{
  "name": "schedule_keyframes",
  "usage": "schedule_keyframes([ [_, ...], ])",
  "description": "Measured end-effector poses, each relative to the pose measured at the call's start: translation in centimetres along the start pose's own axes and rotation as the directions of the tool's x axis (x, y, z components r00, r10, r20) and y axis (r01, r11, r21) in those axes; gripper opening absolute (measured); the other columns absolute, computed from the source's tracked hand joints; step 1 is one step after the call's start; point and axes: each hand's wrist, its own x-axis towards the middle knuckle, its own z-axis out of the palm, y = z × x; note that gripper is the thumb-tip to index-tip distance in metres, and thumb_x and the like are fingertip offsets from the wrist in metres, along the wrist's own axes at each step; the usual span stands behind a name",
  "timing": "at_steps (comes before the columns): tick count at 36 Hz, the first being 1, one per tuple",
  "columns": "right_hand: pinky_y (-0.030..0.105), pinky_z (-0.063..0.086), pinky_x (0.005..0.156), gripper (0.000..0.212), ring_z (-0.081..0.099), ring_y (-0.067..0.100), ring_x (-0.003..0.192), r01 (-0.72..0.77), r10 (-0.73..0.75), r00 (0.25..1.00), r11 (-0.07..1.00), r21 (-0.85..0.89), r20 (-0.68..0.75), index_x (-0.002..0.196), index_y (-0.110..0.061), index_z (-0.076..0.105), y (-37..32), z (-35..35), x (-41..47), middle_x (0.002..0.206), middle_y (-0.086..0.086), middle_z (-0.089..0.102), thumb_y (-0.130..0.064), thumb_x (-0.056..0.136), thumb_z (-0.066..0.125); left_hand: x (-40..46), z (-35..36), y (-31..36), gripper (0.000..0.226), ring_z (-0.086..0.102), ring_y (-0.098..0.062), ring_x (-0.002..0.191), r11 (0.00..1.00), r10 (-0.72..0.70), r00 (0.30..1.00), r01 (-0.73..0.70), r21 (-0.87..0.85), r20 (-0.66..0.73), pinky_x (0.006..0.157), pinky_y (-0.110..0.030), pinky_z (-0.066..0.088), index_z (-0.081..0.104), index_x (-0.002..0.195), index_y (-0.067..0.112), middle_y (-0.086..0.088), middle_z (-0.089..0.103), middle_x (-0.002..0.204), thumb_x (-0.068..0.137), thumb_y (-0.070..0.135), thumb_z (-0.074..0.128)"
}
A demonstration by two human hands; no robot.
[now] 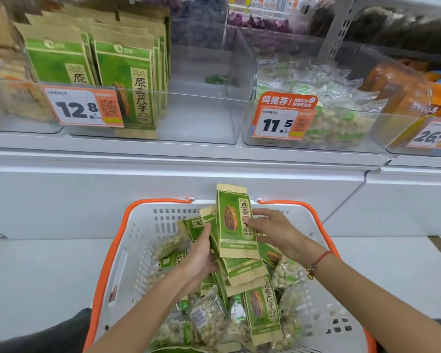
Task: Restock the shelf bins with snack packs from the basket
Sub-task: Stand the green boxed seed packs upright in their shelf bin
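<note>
Down in the white basket [140, 250] with orange handles, both hands worked a bundle of green seed packs [236, 225]. The left hand [201, 253] curled round the bundle's near side, while the right hand [275, 231] pinched the front pack's right edge, holding it upright above the heap. Clear peanut bags [206, 319] and more green packs lay loose below. Up on the shelf, a clear bin [201, 118] held standing green packs behind a 12.8 price tag [82, 107], its right half bare.
</note>
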Motion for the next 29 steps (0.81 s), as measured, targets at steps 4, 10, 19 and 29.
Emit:
schedule_keyframes([
  [4,0.025,0.054,0.078,0.025,0.068,0.013,0.085,0.055,-0.042,0.994,0.991,-0.121,0.104,0.109,-0.018,0.064,-1.0,-1.5,-0.2,0.092,0.002,0.073,-0.014,0.085,0.070,0.3,-0.1,-0.2,0.049,0.063,-0.026,0.106,1.000,0.004,0.992,-0.005,-0.005,-0.126,0.099,-0.048,0.044,0.057,0.123,0.019,-0.009,0.070,0.109,0.103,0.044,0.020],
  [10,0.023,0.054,0.078,0.036,0.070,0.010,0.087,0.029,0.036,0.973,0.961,-0.276,0.227,0.114,-0.018,0.063,-1.0,-1.6,-0.6,0.093,0.001,0.075,-0.021,0.080,0.075,0.7,-1.5,-0.3,0.047,0.058,-0.023,0.113,0.990,0.138,0.953,-0.133,0.034,-0.270,0.102,-0.050,0.042,0.058,0.117,0.032,-0.003,0.064,0.120,0.102,0.049,0.017],
  [19,0.034,0.051,0.092,0.047,0.065,0.014,0.097,0.148,-0.141,0.989,0.963,-0.227,0.043,0.124,-0.018,0.059,0.6,1.4,-0.8,0.095,-0.001,0.070,-0.029,0.081,0.075,-1.2,0.4,1.5,0.098,0.028,-0.023,0.141,0.956,0.258,0.958,-0.234,0.174,-0.126,0.114,-0.054,0.022,0.009,0.152,0.032,0.000,0.023,0.157,0.074,0.076,0.048],
  [29,0.032,0.048,0.099,0.063,0.059,0.011,0.117,0.370,-0.272,0.868,0.912,-0.176,0.416,0.132,-0.021,0.046,-5.3,-1.5,-3.6,0.124,-0.003,0.064,-0.019,0.076,0.075,-5.5,2.3,6.1,0.071,0.056,0.007,0.109,0.680,0.660,0.749,-0.630,0.375,0.060,0.095,-0.031,0.049,0.018,0.132,0.042,0.025,0.054,0.123,0.076,0.060,0.058],
])
